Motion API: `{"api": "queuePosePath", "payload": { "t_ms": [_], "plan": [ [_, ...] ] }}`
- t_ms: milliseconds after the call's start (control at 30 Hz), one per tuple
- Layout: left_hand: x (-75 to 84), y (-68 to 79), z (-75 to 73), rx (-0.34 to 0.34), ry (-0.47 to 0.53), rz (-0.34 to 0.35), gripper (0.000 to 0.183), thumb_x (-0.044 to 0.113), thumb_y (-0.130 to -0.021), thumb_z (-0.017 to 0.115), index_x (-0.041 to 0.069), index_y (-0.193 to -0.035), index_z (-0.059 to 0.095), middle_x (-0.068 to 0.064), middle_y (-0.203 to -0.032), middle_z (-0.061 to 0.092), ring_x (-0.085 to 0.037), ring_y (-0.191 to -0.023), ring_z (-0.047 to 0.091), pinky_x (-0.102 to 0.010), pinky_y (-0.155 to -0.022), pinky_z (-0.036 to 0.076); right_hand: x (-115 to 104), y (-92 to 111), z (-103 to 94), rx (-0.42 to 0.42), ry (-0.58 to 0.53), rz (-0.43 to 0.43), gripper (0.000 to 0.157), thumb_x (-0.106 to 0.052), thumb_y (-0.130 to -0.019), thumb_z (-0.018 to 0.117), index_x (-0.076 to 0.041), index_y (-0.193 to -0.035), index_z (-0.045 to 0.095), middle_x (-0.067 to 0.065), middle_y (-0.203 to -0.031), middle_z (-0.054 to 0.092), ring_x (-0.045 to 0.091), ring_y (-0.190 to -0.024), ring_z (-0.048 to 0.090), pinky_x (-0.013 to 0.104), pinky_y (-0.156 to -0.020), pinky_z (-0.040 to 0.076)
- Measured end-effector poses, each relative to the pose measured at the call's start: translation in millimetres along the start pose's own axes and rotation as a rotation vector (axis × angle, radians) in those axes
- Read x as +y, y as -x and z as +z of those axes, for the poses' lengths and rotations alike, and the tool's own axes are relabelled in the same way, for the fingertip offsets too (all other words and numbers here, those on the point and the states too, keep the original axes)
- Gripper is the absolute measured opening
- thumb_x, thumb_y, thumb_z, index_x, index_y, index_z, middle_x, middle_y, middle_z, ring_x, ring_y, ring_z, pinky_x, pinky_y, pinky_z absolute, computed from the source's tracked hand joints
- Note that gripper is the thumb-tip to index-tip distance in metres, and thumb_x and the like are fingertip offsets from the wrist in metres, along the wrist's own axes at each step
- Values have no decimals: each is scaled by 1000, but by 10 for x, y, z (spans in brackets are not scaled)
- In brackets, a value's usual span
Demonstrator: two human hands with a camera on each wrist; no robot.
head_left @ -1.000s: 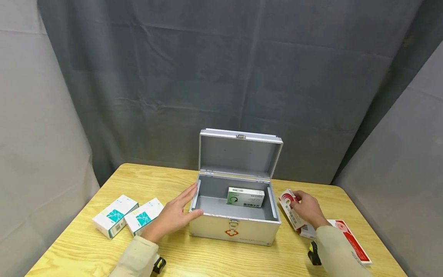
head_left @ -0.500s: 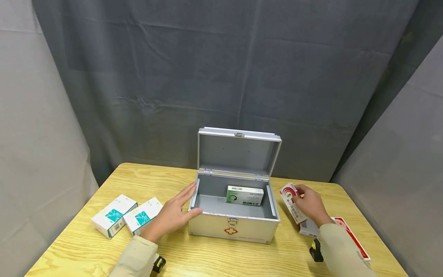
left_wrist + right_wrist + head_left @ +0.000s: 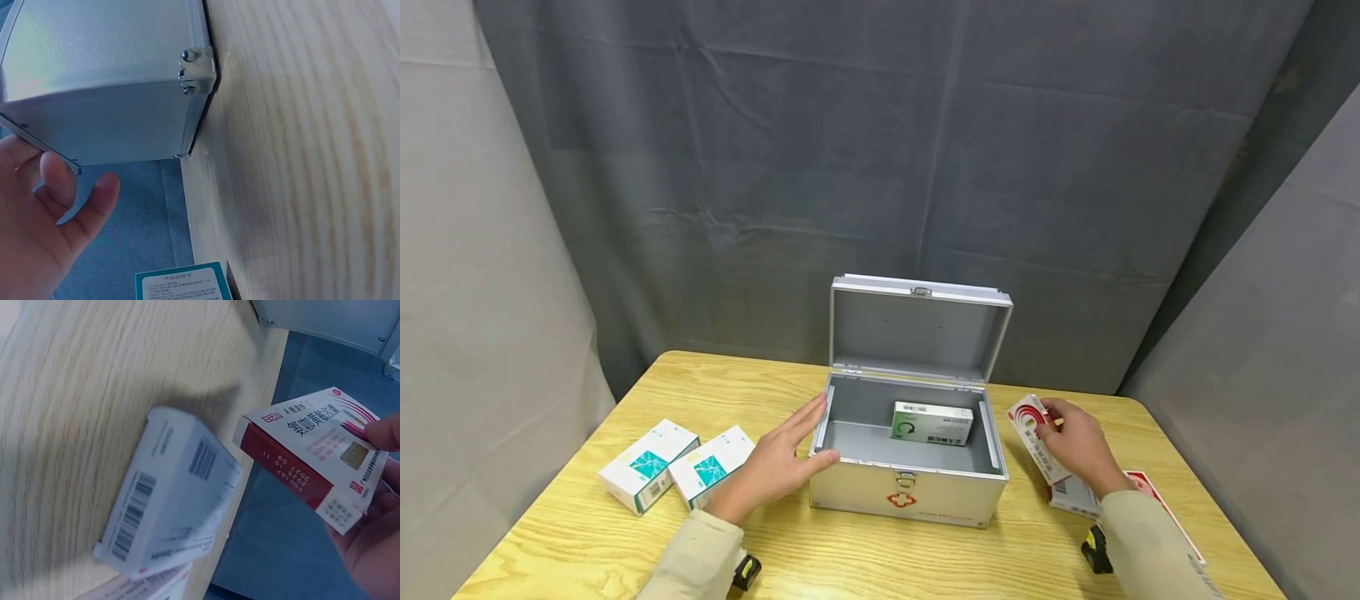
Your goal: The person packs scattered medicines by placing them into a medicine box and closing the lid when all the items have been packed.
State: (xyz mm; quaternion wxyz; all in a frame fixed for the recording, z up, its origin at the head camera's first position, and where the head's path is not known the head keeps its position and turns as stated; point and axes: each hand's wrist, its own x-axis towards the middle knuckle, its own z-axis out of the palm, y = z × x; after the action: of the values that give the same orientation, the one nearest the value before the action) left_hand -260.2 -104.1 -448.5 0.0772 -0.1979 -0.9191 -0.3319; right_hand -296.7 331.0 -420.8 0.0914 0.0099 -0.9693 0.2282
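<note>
A silver first-aid case (image 3: 910, 498) with a red cross stands on the table, its lid (image 3: 921, 333) raised. Inside, a green-and-white medicine box (image 3: 932, 424) stands on its long side. My left hand (image 3: 778, 467) rests against the case's left rim with fingers extended, as the left wrist view also shows. To the right of the case, my right hand (image 3: 1081, 447) pinches a red-and-white medicine box (image 3: 319, 447) between thumb and fingers. The right wrist view shows this box tilted and apart from the pale medicine box (image 3: 178, 494) lying on the table.
Two white-and-teal medicine boxes (image 3: 648, 467) (image 3: 711, 465) lie left of the case. Another red-and-white box (image 3: 1165, 508) lies at the right, partly behind my right sleeve. A grey curtain (image 3: 895, 167) hangs behind the wooden table (image 3: 820, 558).
My right hand has lifted the red-and-white medicine box slightly, uncovering more of the pale box below. My left hand stays at the case's rim.
</note>
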Motion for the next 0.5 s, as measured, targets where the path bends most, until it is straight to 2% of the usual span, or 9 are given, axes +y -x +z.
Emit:
{"api": "queuePosePath", "payload": {
  "t_ms": [167, 333, 500],
  "plan": [
    [-4, 0, -6, 0, -13, 1, 79, 63, -81, 52, 33, -146, 19, 27, -150, 9, -16, -139, 25, -48, -108, 32, -8, 37, -54, 0, 18, -32, 47, -19, -86, 56, -3, -130, 47, 19, -116, 57, 25, -88, 56, 35, -70, 48],
    [-2, -4, -2, 6, -12, 21, 78, 60, -82, 53, 30, -146, 21, 25, -151, 11, -16, -139, 26, -49, -108, 32, -20, 84, -70, 2, 8, -48, 46, -17, -85, 58, -3, -128, 48, 19, -114, 59, 24, -88, 57, 34, -69, 48],
    [1, 1, -6, 9, 6, 22, 80, 66, -81, 49, 28, -146, 22, 23, -151, 13, -17, -139, 26, -48, -108, 32, -57, 120, -89, 28, -4, -75, 45, -16, -85, 57, -3, -127, 50, 18, -112, 60, 25, -89, 59, 37, -71, 48]
  ]
}}
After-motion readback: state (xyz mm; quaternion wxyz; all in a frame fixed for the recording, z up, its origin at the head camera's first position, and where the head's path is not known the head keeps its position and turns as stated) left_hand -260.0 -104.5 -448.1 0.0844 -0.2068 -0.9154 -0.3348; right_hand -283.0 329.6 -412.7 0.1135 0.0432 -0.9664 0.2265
